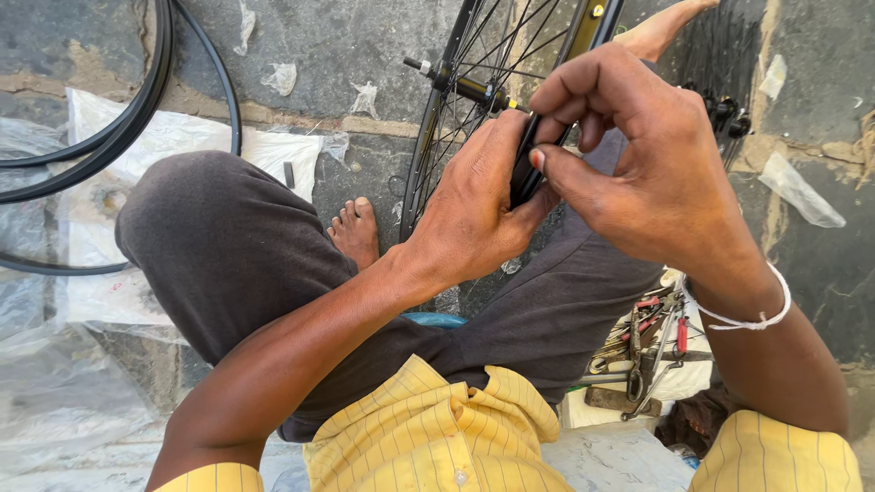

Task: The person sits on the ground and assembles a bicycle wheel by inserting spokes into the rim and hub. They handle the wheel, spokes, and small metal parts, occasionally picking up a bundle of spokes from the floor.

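Both hands are brought together on the rim (527,173) of a spoked wheel (474,82), held upright between the knees, centre of scene, slightly far. The left hand (474,205) is curled closed round the black rim edge, thumb pressed on the near side, fingers hidden behind. The right hand (652,164) is bent over it from the right, thumb and forefinger pinched onto the same rim section, other fingers curled loosely above; the two hands are touching. Whether a separate tyre or strip is gripped there cannot be told. The hub (465,87) with its axle is seen far of the hands, spokes fanning out from it. A bare foot (355,232) is placed on the stone floor (346,36) just left of the wheel; another foot (661,27) is seen far right. Dark trousers (228,246) and a yellow striped shirt (428,428) fill the near part. A white thread band (761,314) is worn on the right wrist. Black tyres (137,100) are lying far left on white plastic sheet (182,137). A pile of tools (647,351), pliers with red grips among them, is lying near right.
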